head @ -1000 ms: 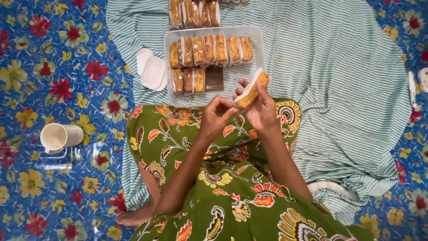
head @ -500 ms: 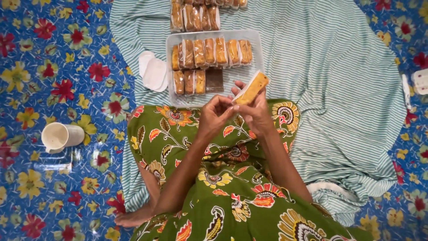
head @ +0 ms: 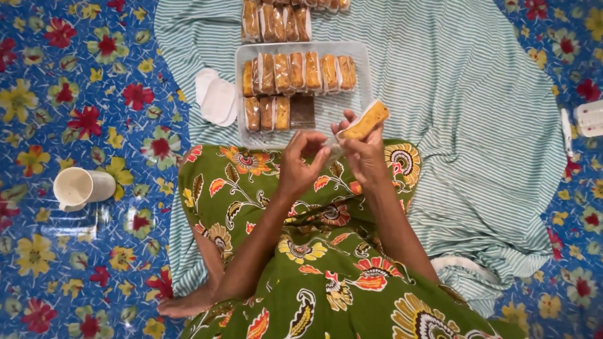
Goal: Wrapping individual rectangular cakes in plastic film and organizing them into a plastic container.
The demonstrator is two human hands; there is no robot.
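Since a second ago the golden-brown oblong cake slice [head: 367, 121] has tilted a little further up and to the right, and the left hand [head: 300, 164] has drawn slightly away from it, its fingers now curled loosely near the clear wrapping at the slice's lower end. The right hand [head: 363, 156] is closed around the lower part of the slice, holding it up above the lap, just in front of the near edge of the clear rectangular plastic tray [head: 352, 107]. Whether the left hand's fingertips actually pinch the wrapping I cannot tell; they sit close together, thumb toward forefinger, holding nothing that can be made out. The tray lies on a green-and-white striped cloth [head: 452, 94] and carries one full row of wrapped cake slices [head: 298, 73] and a shorter row below it, with a dark brown piece [head: 303, 112] at that row's end. A second batch of wrapped slices [head: 282, 19] sits beyond the tray at the top edge. Left of the tray lie small white rounded lids [head: 217, 100]. On the blue floral mat [head: 81, 75] a white plastic jug [head: 80, 187] lies on its side, well apart from the hands. The person sits in a green floral-print dress [head: 314, 263].
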